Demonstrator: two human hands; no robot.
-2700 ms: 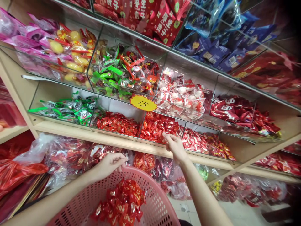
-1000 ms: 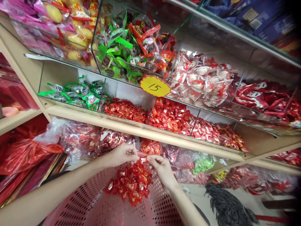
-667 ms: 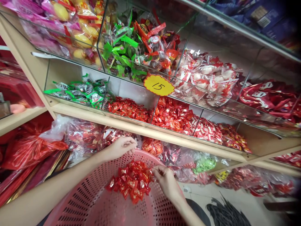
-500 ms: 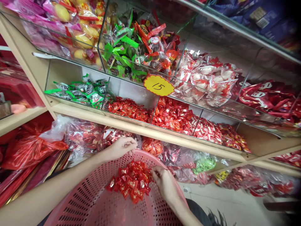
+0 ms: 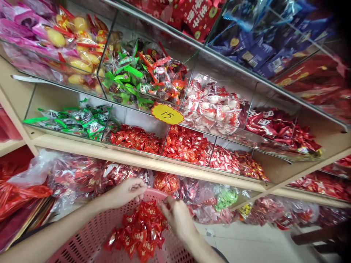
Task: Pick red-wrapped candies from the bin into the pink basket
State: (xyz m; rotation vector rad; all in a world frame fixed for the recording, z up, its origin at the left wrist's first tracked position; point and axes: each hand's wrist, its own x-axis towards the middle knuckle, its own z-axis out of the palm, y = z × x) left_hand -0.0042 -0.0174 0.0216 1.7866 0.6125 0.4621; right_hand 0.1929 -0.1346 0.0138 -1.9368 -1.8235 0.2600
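Head view, one: worn on the person's head, looking forward and steeply down. Nearest: pink basket (image 5: 90,233), seen from above, cut by the bottom edge; left hand (image 5: 131,191) and right hand (image 5: 178,217) close, at lower centre. Farther: shelving (image 5: 115,153), faced from the front across the middle and top, its boards sloping down to the right. Lower right: tiled floor (image 5: 238,239). Right edge: dark, curved border.

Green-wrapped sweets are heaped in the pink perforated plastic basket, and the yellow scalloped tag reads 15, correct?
Not quite: the head view shows red-wrapped sweets heaped in the pink perforated plastic basket, not green-wrapped ones. The yellow scalloped tag does read 15.
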